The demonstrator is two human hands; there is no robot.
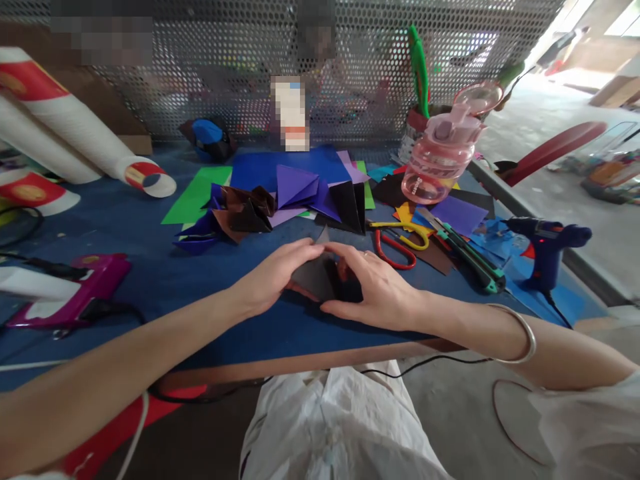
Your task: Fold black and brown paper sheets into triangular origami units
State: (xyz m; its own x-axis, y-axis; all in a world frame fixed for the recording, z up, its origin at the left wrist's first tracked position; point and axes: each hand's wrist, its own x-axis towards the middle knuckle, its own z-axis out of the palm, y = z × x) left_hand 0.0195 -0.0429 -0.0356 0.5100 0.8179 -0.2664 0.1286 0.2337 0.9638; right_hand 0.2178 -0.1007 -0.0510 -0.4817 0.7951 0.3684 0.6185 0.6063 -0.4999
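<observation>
Left hand: closed on the left side of the folded paper, fingers over its top.
Dark folded paper: between both hands, near the blue table's front edge.
Right hand: curved round the paper's right side, thumb low, holding it too.
Magenta power strip: far left on my feed.
Purple folded shape: beyond the hands.
Scissors: right of that.
Utility knife: beside the scissors.
Glue gun: I see it far right.
</observation>
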